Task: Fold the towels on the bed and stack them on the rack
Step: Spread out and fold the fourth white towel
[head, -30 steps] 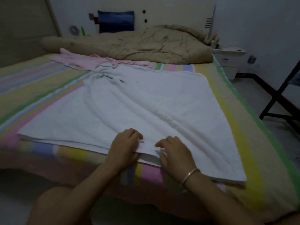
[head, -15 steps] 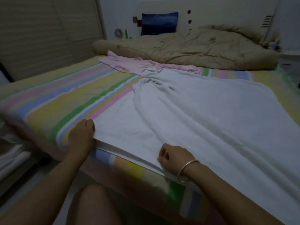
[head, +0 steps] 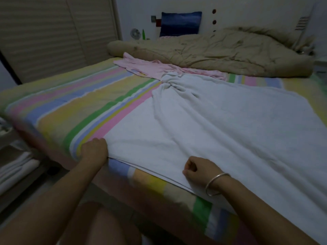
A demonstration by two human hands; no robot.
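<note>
My left hand point(head: 93, 151) grips the white towel point(head: 221, 124) corner at 8 o'clock, my right hand point(head: 198, 169) pinches its near edge; pink cloth point(head: 159, 68) touches it at 12.

Bed point(head: 70, 112), striped sheet: carried one white towel point(head: 221, 129), spread flat with its far corner bunched; pink cloth point(head: 150, 67), possibly a towel, beyond; tan quilt point(head: 221, 52) heaped at the head end.

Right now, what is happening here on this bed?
A person is folding a big white towel spread on the striped bed sheet. The left hand grips its near left corner; the right hand pinches its near edge. The far end is bunched, beside a pink cloth. The towel is not yet folded small.
</note>
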